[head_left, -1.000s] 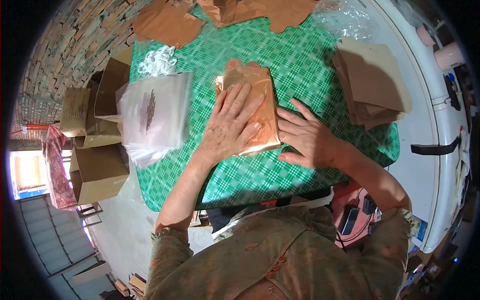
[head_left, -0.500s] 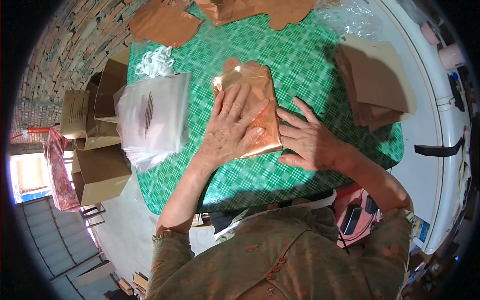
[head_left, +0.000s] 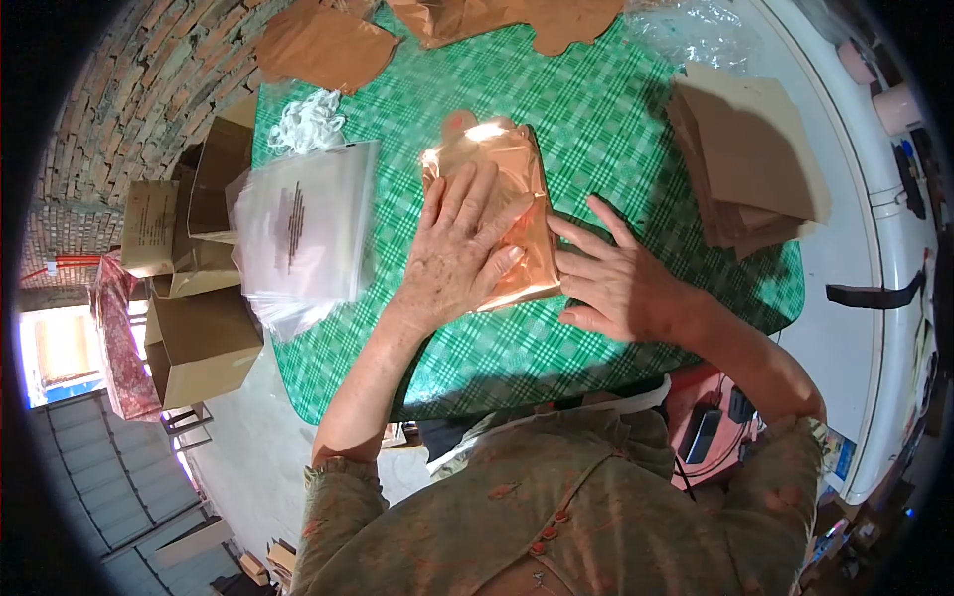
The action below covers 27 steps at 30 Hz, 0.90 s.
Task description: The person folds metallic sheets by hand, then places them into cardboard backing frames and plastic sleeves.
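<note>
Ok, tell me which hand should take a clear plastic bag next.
Probably the left hand: though it lies flat on the copper foil, the clear bags are on its side, while the right hand sits at the foil's right edge.

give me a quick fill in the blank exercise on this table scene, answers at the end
The checked tablecloth is white and ____. The left hand lies on ____ of the shiny packet. The right hand is at the packet's ____ edge. The clear bags lie to the packet's ____.

green; top; right; left
</note>
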Each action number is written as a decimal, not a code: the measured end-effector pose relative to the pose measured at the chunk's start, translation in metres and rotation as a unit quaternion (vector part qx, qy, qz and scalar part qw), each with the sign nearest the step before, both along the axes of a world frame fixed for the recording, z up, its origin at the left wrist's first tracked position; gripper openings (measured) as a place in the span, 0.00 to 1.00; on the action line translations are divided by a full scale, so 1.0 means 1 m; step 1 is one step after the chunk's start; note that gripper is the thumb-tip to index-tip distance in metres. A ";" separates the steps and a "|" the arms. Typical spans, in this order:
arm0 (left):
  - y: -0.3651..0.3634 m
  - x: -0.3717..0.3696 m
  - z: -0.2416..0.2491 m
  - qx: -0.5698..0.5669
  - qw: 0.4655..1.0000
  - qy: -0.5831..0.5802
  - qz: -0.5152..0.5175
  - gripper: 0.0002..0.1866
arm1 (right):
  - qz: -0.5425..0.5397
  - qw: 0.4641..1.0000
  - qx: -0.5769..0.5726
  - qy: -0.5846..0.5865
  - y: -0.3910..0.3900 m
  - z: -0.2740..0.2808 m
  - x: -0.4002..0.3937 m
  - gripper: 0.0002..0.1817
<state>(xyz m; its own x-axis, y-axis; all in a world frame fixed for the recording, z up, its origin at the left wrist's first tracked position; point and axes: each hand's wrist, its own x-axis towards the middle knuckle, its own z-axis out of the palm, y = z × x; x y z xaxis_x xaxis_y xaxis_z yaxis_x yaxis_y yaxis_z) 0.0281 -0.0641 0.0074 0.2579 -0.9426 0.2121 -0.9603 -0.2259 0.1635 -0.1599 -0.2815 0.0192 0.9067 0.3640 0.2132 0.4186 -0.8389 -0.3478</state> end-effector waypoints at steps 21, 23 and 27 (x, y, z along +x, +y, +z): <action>-0.002 -0.003 0.000 0.013 1.000 -0.015 0.020 0.28 | -0.227 0.953 0.183 -0.081 0.028 -0.008 -0.026 0.31; -0.002 -0.003 0.002 0.019 1.000 -0.014 0.018 0.29 | -0.197 0.973 0.040 -0.117 0.015 -0.008 -0.014 0.28; -0.002 -0.003 0.005 0.024 1.000 -0.002 0.019 0.31 | -0.175 0.972 -0.032 -0.150 0.009 -0.007 -0.001 0.23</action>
<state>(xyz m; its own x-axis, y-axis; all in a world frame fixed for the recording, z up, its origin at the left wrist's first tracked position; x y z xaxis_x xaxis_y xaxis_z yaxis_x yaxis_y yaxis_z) 0.0250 -0.0658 0.0125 0.2932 -0.9412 0.1675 -0.9515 -0.2703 0.1468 -0.1606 -0.2726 0.0126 0.8776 0.0651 0.4749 0.1774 -0.9645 -0.1957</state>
